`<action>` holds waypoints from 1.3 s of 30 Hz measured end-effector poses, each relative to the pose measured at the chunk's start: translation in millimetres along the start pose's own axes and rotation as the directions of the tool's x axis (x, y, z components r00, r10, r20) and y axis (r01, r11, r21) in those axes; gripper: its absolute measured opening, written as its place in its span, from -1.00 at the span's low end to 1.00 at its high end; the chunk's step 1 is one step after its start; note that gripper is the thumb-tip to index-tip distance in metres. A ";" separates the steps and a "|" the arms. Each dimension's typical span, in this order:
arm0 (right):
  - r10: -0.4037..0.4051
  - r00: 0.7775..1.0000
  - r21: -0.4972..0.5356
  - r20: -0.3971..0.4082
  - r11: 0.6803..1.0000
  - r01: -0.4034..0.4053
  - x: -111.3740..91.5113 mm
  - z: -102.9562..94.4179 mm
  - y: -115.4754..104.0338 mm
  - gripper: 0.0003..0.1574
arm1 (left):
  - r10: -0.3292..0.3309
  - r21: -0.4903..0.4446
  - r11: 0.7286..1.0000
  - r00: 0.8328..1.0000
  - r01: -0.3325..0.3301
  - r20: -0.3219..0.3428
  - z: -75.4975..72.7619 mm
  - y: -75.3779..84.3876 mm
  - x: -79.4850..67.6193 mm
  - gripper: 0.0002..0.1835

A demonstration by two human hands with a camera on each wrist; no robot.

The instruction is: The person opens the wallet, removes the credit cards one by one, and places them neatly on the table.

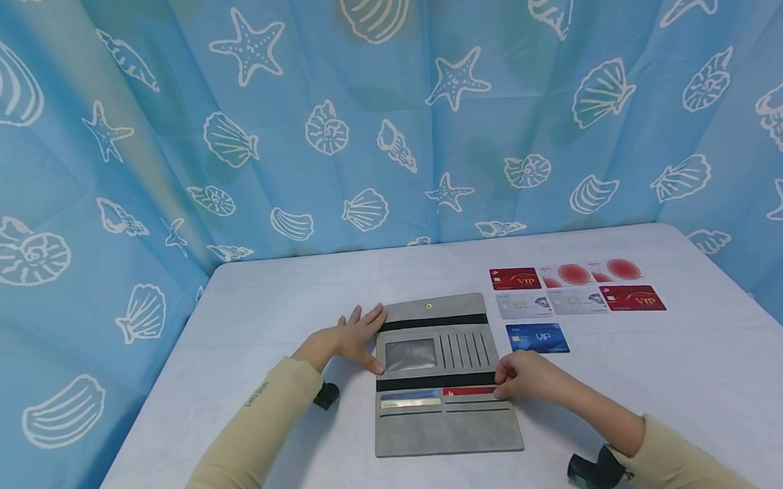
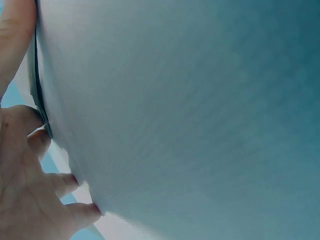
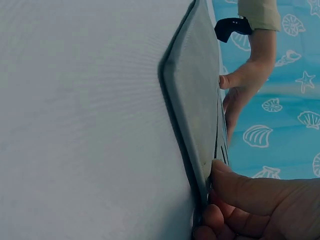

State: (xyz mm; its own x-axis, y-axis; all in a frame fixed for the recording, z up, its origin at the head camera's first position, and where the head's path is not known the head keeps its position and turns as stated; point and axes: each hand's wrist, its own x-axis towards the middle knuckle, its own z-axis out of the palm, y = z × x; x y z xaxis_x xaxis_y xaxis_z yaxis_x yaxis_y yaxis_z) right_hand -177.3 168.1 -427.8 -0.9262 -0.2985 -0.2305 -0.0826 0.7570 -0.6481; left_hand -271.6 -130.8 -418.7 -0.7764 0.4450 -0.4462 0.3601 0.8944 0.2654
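Note:
A long grey wallet [image 1: 413, 437] lies unfolded on the table, with black bands across it, a clear window and rows of card slots. In its lower section a blue card [image 1: 410, 395], a pale gold card [image 1: 410, 403] and a red card [image 1: 469, 391] show as strips in the slots. My left hand [image 1: 359, 338] rests with spread fingers on the wallet's upper left edge. At the right edge, beside the red card, my right hand [image 1: 528, 376] pinches the wallet's side; in the right wrist view its thumb [image 3: 235, 182] lies on top with the other fingers curled below.
Right of the wallet, loose cards lie in rows: red VIP cards [image 1: 632, 298], white cards with red circles [image 1: 566, 275], silver cards [image 1: 524, 305] and a blue VIP card [image 1: 537, 338]. A white cloth covers the table [image 1: 269, 301]; behind hangs a blue shell-print curtain [image 1: 390, 69].

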 end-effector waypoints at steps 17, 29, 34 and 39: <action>0.027 0.999 -0.028 0.046 0.999 -0.026 4.5 -2.9 -0.6 -0.79 | -0.003 -0.013 1.000 1.000 0.003 0.001 0.2 -0.8 0.6 0.19; 0.029 0.986 -0.015 0.163 1.000 -0.027 10.0 -12.4 -0.9 -0.80 | -0.004 -0.006 1.000 1.000 0.004 -0.003 0.3 -0.5 1.0 0.19; 0.061 0.986 -0.014 0.157 0.998 -0.060 11.8 -11.9 -1.2 -0.81 | -0.007 0.002 1.000 1.000 0.007 -0.006 0.9 0.0 1.7 0.19; 0.092 0.986 0.024 0.139 0.995 -0.096 14.9 -10.5 1.7 -0.81 | -0.006 0.005 1.000 1.000 0.006 -0.003 1.8 0.0 2.1 0.19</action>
State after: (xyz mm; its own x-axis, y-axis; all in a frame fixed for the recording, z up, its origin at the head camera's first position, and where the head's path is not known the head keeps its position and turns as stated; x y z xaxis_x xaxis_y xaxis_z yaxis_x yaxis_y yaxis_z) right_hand -195.1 171.0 -424.7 -0.8697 -0.3058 -0.3876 0.0153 0.7680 -0.6403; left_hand -272.3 -129.8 -421.1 -0.7802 0.4394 -0.4452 0.3578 0.8973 0.2586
